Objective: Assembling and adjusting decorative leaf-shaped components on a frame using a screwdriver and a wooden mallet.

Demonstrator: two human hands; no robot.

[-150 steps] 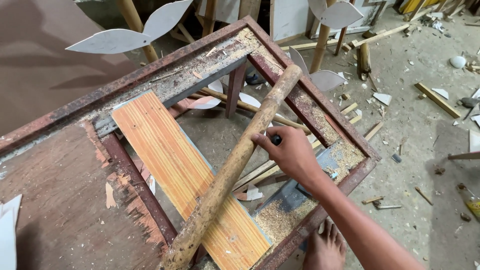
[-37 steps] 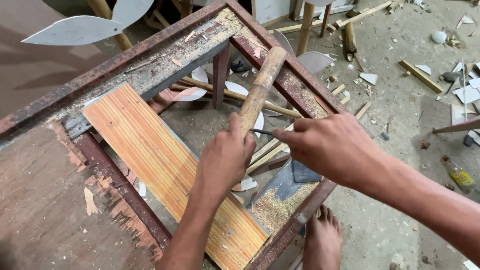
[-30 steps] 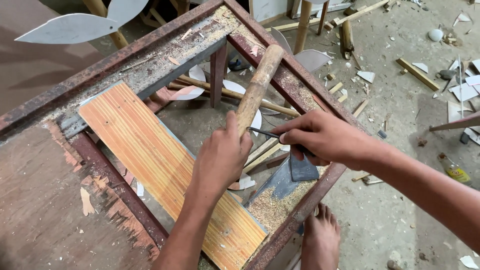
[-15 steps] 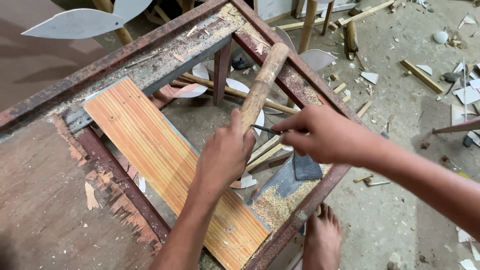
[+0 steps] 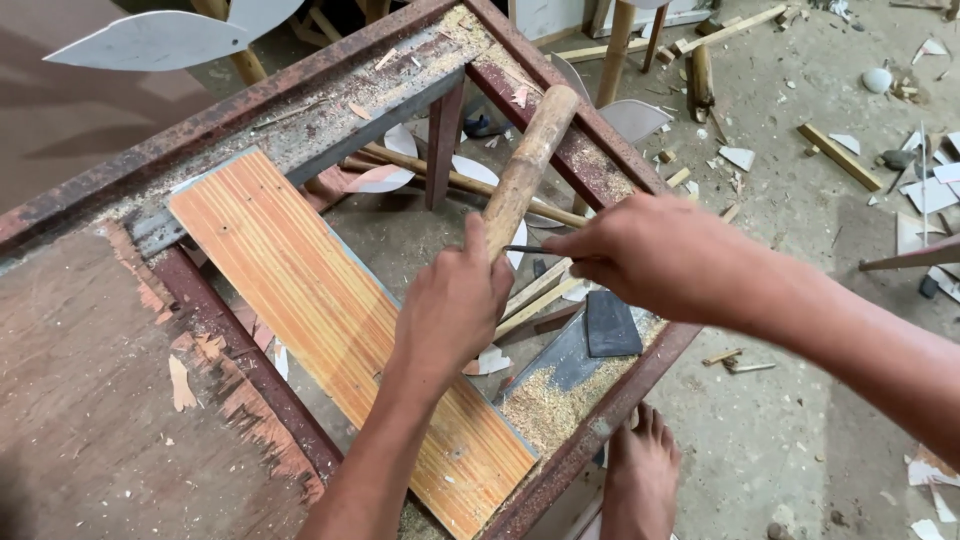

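My left hand (image 5: 452,302) grips a thick round wooden pole (image 5: 528,160), which lies slanted across a rusty metal frame (image 5: 590,150). Its far end rests on the frame's right rail. My right hand (image 5: 650,255) is closed on a thin dark metal tool (image 5: 528,249), likely a nail or pencil, with its tip touching the pole just above my left thumb. An orange striped plank (image 5: 320,310) lies on the frame to the left of my left arm.
A worn brown board (image 5: 90,400) covers the frame's left part. Sawdust (image 5: 550,405) and a dark flat piece (image 5: 610,325) sit on the near rail. White cut-out shapes (image 5: 150,40), sticks and scraps litter the concrete floor. My bare foot (image 5: 640,475) stands below the frame.
Five seconds ago only my right hand held the pole. Since then my left hand has taken it and my right hand holds the thin tool to it, barely shifting in the last second.
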